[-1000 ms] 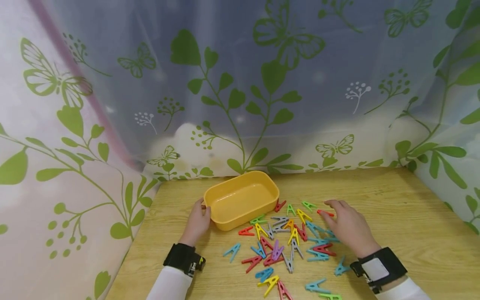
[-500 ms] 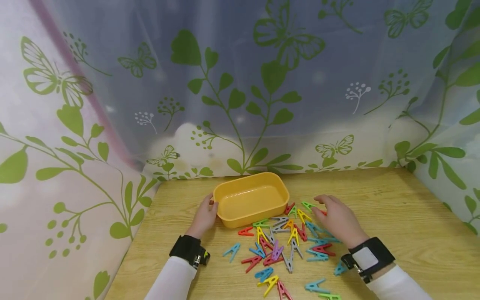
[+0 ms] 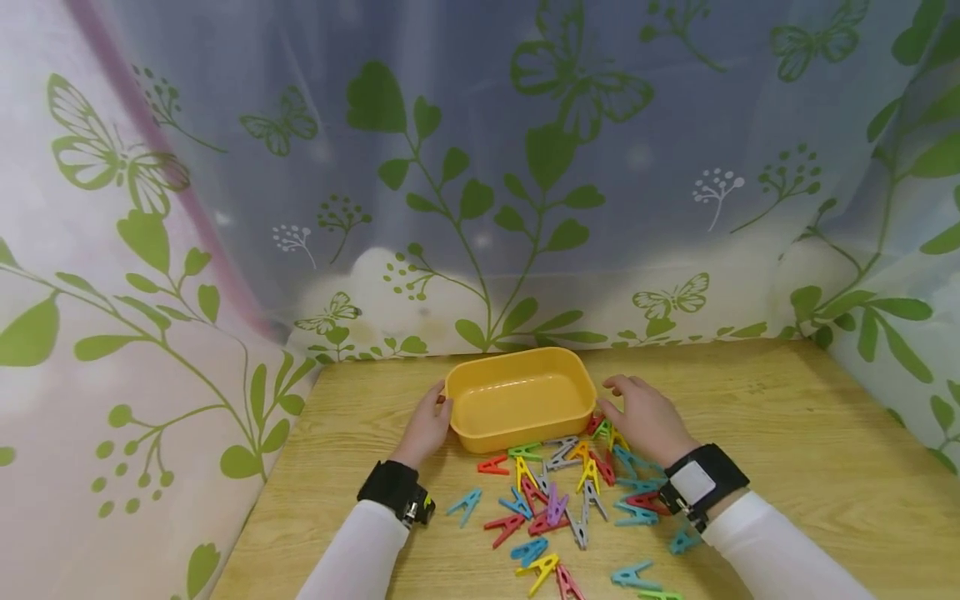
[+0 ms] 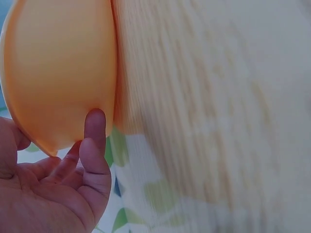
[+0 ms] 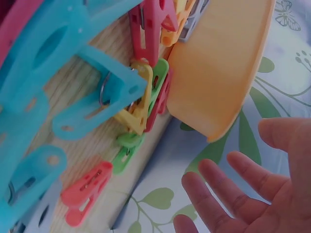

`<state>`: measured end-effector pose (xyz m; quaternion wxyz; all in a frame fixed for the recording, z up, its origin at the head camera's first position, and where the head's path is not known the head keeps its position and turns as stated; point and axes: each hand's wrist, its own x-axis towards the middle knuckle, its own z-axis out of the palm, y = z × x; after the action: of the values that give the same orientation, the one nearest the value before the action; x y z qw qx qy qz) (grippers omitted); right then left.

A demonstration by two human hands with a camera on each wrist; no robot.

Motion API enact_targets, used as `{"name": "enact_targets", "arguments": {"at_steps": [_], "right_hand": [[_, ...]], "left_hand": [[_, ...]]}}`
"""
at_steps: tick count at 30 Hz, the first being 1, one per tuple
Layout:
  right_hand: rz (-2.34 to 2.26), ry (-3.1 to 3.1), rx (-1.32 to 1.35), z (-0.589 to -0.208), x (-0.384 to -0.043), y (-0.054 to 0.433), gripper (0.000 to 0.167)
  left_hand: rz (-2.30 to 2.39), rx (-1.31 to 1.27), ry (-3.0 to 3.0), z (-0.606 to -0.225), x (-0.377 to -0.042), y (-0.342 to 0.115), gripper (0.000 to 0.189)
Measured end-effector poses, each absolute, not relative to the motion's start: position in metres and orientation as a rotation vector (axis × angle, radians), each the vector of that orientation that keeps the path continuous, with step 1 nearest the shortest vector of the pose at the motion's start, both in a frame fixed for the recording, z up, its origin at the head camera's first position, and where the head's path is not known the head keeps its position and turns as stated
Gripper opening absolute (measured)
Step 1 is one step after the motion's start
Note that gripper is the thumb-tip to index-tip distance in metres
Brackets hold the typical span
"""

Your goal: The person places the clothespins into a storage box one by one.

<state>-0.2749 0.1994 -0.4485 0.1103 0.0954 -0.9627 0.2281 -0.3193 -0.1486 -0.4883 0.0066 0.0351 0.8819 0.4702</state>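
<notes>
Towards the far side of the table (image 3: pixel 810 433), near its middle, a yellow tub (image 3: pixel 525 429) stands upright with its long sides running left to right. At its left end is the left hand (image 3: pixel 427 425), fingers mostly extended and loose, with one fingertip against the outer wall and no grip closed round it; whether the thumb touches the rim, I cannot tell. Beside the right end is the right hand (image 3: pixel 651 421), its fingers spread apart and holding nothing; the right wrist view shows a gap between them and the tub.

Many coloured pegs (image 3: pixel 556 507) lie scattered on the near side of the tub. A green peg (image 3: pixel 525 451) lies just beside its near wall, and a few more crowd its near right corner. One blue peg (image 3: pixel 465 505) lies a little apart on the left. Each wrist has a black band (image 3: pixel 705 479) below a white sleeve (image 3: pixel 780 546). Behind the table hangs a leaf-and-butterfly curtain (image 3: pixel 660 192).
</notes>
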Motion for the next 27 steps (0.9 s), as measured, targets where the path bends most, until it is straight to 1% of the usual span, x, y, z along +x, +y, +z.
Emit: {"name": "enact_targets", "arguments": {"at_steps": [19,27], "right_hand": [[0.890,-2.919,0.108,-0.459,-0.298,0.200,0.058],[0.960,-2.919,0.069,-0.465,-0.304,0.203,0.054]], "left_hand": [[1.542,0.150,2.754,-0.492,-0.328,-0.127,0.047],[1.541,0.197,2.778,-0.493,-0.331,-0.121,0.043]]}}
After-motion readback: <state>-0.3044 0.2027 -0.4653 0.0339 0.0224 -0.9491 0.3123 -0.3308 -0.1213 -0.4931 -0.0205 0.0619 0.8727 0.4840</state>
